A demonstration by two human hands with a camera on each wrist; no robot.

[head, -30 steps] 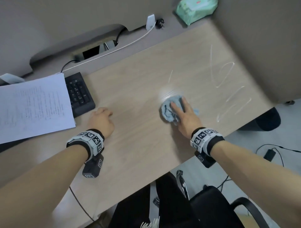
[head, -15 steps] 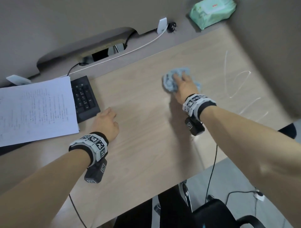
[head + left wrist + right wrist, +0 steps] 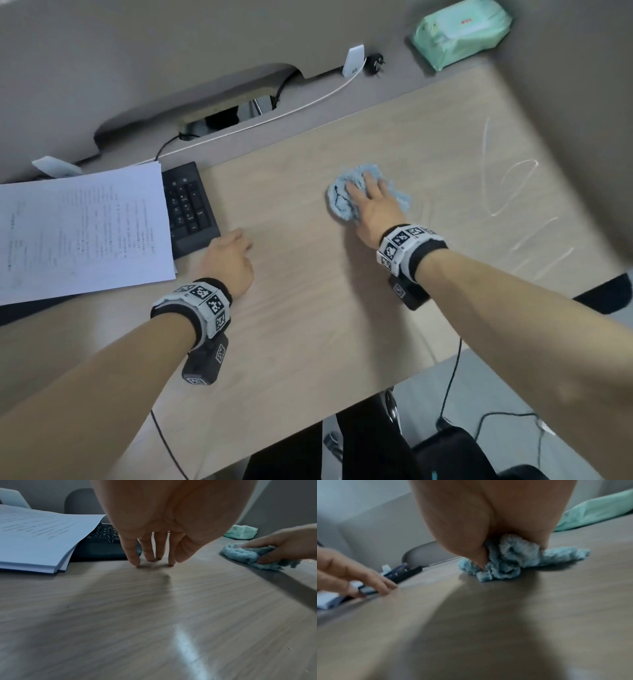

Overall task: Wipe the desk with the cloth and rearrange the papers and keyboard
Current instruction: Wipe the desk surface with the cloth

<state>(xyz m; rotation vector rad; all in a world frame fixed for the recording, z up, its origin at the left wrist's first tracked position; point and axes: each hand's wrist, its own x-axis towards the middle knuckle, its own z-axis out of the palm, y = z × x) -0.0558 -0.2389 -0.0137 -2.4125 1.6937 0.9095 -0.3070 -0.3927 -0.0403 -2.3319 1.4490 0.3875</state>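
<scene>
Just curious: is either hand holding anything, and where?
The right hand grips the bunched cloth, fingers on top, thumb at its side. The left hand holds nothing.

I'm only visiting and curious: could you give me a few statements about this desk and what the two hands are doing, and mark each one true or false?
1. The right hand holds the cloth down on the desk. True.
2. The left hand grips the keyboard. False: its fingertips rest on the bare desk beside the keyboard.
3. The papers cover part of the keyboard. True.
4. The wipes pack sits next to the papers. False: it lies at the far right corner, well away from them.
5. The white streaks are to the left of the cloth. False: they are to its right.
</scene>
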